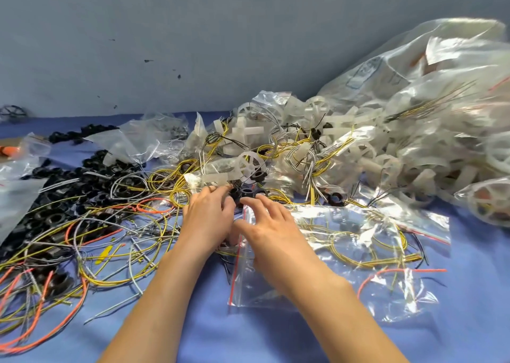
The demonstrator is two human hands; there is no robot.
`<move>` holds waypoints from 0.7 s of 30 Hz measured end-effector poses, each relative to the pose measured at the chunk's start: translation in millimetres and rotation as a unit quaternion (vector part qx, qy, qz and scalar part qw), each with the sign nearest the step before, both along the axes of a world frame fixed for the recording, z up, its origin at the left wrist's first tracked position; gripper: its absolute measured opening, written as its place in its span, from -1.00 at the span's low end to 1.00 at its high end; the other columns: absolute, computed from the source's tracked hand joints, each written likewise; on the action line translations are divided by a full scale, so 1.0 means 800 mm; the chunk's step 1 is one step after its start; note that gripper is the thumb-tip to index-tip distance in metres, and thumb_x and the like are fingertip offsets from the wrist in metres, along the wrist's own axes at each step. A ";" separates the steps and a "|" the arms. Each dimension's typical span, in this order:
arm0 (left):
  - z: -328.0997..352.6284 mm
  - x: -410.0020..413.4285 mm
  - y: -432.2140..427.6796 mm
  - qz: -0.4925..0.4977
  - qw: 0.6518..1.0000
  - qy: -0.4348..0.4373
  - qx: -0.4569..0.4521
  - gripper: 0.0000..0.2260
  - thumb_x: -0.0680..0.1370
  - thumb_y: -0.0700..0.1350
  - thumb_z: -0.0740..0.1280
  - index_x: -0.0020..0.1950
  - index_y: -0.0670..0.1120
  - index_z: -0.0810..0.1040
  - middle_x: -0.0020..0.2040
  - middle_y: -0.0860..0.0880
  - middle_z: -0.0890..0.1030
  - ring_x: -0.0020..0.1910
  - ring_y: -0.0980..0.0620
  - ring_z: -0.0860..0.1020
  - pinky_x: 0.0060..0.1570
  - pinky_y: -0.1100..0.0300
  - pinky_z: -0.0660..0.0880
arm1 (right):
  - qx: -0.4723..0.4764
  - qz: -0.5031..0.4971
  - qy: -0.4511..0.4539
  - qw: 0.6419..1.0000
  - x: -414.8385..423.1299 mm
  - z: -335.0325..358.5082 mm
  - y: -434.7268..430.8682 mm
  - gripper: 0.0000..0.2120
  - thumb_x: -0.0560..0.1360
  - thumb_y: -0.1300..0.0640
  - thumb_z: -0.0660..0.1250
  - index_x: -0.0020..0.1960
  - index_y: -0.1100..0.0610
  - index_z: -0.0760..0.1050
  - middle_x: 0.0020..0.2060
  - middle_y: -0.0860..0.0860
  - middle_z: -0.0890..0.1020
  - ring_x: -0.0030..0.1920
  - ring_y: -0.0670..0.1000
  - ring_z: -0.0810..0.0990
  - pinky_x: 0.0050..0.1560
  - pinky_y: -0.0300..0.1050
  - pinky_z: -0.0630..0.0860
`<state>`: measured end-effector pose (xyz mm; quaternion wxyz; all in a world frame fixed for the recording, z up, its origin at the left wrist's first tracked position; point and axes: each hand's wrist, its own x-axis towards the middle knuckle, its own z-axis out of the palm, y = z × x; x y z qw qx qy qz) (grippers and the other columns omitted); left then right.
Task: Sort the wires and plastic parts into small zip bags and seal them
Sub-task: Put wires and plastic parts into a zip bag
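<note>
- Both forearms come in from 6 o'clock, cut off by the bottom edge. The left hand (pixel 209 216) lies palm down at centre, fingertips among a few black rings (pixel 246 191); its underside is hidden, so I cannot tell whether it grips anything.
- The right hand (pixel 271 231) hovers just beside it with fingers spread apart, holding nothing, over the left edge of the zip bag.
- At 2 o'clock a big clear sack (pixel 441 86), blurred and cut off at the right edge, holds white plastic parts that spill toward centre.
- From 7 to 9 o'clock loose wires (pixel 110 252), yellow, orange and grey, tangle over a heap of black parts (pixel 69 197) and run off the left edge.
- At 4 o'clock the zip bag (pixel 345 252) lies flat on the blue cloth (pixel 209 321) with yellow wire coils inside; its seal is hard to make out.
- At 11 o'clock lie small clear bags (pixel 143 142), contents unclear.
- At 12 o'clock a white spoked wheel (pixel 249 166) sits near the fingertips.
</note>
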<state>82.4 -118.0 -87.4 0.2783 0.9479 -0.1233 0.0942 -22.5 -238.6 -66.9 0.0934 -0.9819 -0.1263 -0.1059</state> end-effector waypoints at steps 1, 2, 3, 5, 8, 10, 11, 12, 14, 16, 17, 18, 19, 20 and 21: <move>0.001 -0.003 0.000 -0.004 1.000 -0.019 -0.015 -0.64 0.62 -0.04 0.15 0.42 0.03 0.43 0.30 -0.11 0.47 0.32 -0.16 0.36 0.32 -0.09 0.31 | 0.003 -0.004 -0.002 1.000 0.001 -0.001 0.001 -0.52 0.44 0.33 0.23 0.29 -0.03 0.36 0.53 0.05 0.07 0.56 0.11 -0.08 0.52 0.11 -0.07; 0.002 -0.006 0.001 -0.004 0.998 -0.049 -0.039 -0.65 0.62 -0.05 0.16 0.40 0.02 0.45 0.26 -0.10 0.49 0.29 -0.15 0.38 0.29 -0.06 0.34 | 0.008 -0.005 -0.005 1.000 0.001 -0.002 0.002 -0.55 0.44 0.34 0.23 0.26 0.00 0.36 0.52 0.06 0.10 0.56 0.12 -0.06 0.52 0.11 -0.05; 0.005 -0.008 0.002 0.002 0.994 -0.086 -0.072 -0.67 0.62 -0.07 0.18 0.38 0.02 0.48 0.21 -0.09 0.51 0.24 -0.13 0.42 0.25 -0.02 0.37 | 0.014 -0.005 -0.010 1.000 0.000 -0.003 0.003 -0.58 0.43 0.35 0.23 0.21 0.01 0.36 0.51 0.07 0.13 0.55 0.12 -0.03 0.51 0.10 -0.03; 0.015 -0.015 0.004 0.025 0.976 -0.146 -0.159 -0.73 0.60 -0.09 0.21 0.27 0.04 0.55 0.08 -0.05 0.55 0.08 -0.05 0.50 0.10 0.08 0.41 | 0.029 -0.004 -0.032 0.999 -0.002 -0.004 0.003 -0.66 0.43 0.33 0.24 0.12 0.01 0.38 0.47 0.06 0.21 0.52 0.11 0.06 0.47 0.04 0.04; 0.036 -0.025 0.013 0.037 0.941 -0.116 -0.317 -0.84 0.56 -0.15 0.25 0.02 0.09 0.55 -0.11 -0.01 0.58 -0.21 0.01 0.53 -0.18 0.12 0.45 | 0.049 0.002 -0.072 0.996 -0.007 -0.004 -0.001 -0.81 0.51 0.23 0.27 0.05 -0.01 0.44 0.41 0.02 0.33 0.41 0.10 0.24 0.33 -0.03 0.19; 0.050 -0.031 0.016 0.030 0.895 -0.043 -0.443 -0.85 0.57 -0.19 0.24 -0.04 0.07 0.50 -0.22 0.01 0.59 -0.31 0.04 0.53 -0.28 0.15 0.47 | 0.064 0.001 -0.097 0.993 -0.010 -0.002 -0.004 -0.89 0.55 0.18 0.28 0.02 -0.01 0.48 0.34 0.00 0.41 0.30 0.09 0.37 0.22 -0.03 0.33; 0.057 -0.035 0.020 0.029 0.864 0.004 -0.503 -0.86 0.58 -0.19 0.23 -0.03 0.05 0.49 -0.26 0.02 0.58 -0.35 0.07 0.54 -0.32 0.19 0.48 | 0.080 -0.001 -0.104 0.991 -0.011 -0.001 -0.005 -0.92 0.55 0.17 0.29 0.00 0.01 0.50 0.30 -0.01 0.45 0.24 0.10 0.42 0.17 0.00 0.38; 0.064 -0.040 0.023 0.025 0.830 0.056 -0.555 -0.87 0.59 -0.18 0.21 -0.03 0.03 0.49 -0.29 0.03 0.58 -0.38 0.09 0.55 -0.36 0.22 0.50 | 0.104 -0.004 -0.109 0.989 -0.012 -0.001 -0.006 -0.94 0.55 0.17 0.30 -0.02 0.03 0.52 0.25 0.00 0.48 0.19 0.11 0.47 0.12 0.03 0.43; 0.073 -0.053 0.031 -0.009 0.764 0.165 -0.624 -0.84 0.61 -0.13 0.19 -0.05 0.00 0.55 -0.34 0.02 0.56 -0.42 0.11 0.54 -0.40 0.24 0.50 | 0.161 -0.010 -0.115 0.980 -0.014 -0.001 -0.007 -0.94 0.53 0.21 0.34 -0.07 0.06 0.53 0.15 0.02 0.52 0.08 0.13 0.53 0.01 0.06 0.48; 0.072 -0.070 0.039 -0.061 0.716 0.275 -0.639 -0.75 0.61 -0.09 0.19 -0.13 -0.03 0.65 -0.35 -0.02 0.54 -0.42 0.11 0.52 -0.39 0.24 0.51 | 0.224 -0.022 -0.120 0.967 -0.014 -0.002 -0.008 -0.90 0.49 0.25 0.38 -0.12 0.07 0.53 0.07 -0.01 0.52 -0.02 0.10 0.56 -0.07 0.06 0.50; 0.070 -0.078 0.041 -0.084 0.699 0.323 -0.633 -0.73 0.60 -0.08 0.21 -0.15 -0.06 0.67 -0.33 -0.04 0.54 -0.42 0.09 0.52 -0.39 0.24 0.53 | 0.254 -0.027 -0.120 0.959 -0.013 -0.002 -0.008 -0.88 0.48 0.26 0.38 -0.14 0.06 0.52 0.04 -0.03 0.51 -0.05 0.07 0.56 -0.08 0.07 0.50; 0.067 -0.086 0.042 -0.101 0.686 0.362 -0.623 -0.74 0.59 -0.07 0.22 -0.14 -0.09 0.67 -0.32 -0.06 0.55 -0.41 0.08 0.52 -0.41 0.24 0.53 | 0.281 -0.030 -0.121 0.952 -0.014 -0.002 -0.008 -0.86 0.47 0.27 0.38 -0.15 0.05 0.51 0.02 -0.05 0.50 -0.07 0.03 0.56 -0.08 0.05 0.50; 0.064 -0.093 0.042 -0.107 0.684 0.389 -0.608 -0.76 0.58 -0.05 0.23 -0.12 -0.10 0.65 -0.33 -0.06 0.54 -0.42 0.08 0.52 -0.44 0.25 0.51 | 0.300 -0.034 -0.124 0.945 -0.014 -0.002 -0.009 -0.84 0.47 0.28 0.37 -0.16 0.04 0.49 0.00 -0.06 0.50 -0.09 -0.01 0.55 -0.09 0.01 0.50; 0.061 -0.096 0.042 -0.099 0.694 0.399 -0.591 -0.77 0.58 -0.03 0.24 -0.12 -0.10 0.63 -0.36 -0.05 0.53 -0.45 0.08 0.49 -0.50 0.26 0.46 | 0.315 -0.040 -0.132 0.939 -0.014 -0.002 -0.010 -0.82 0.47 0.30 0.36 -0.17 0.04 0.48 -0.01 -0.08 0.50 -0.11 -0.08 0.55 -0.09 -0.03 0.50; 0.058 -0.097 0.043 -0.080 0.718 0.392 -0.570 -0.79 0.58 -0.01 0.26 -0.13 -0.08 0.61 -0.39 -0.04 0.51 -0.48 0.09 0.46 -0.54 0.28 0.39 | 0.330 -0.048 -0.142 0.932 -0.015 -0.001 -0.010 -0.79 0.46 0.33 0.35 -0.18 0.02 0.46 -0.03 -0.09 0.50 -0.13 -0.13 0.55 -0.11 -0.08 0.50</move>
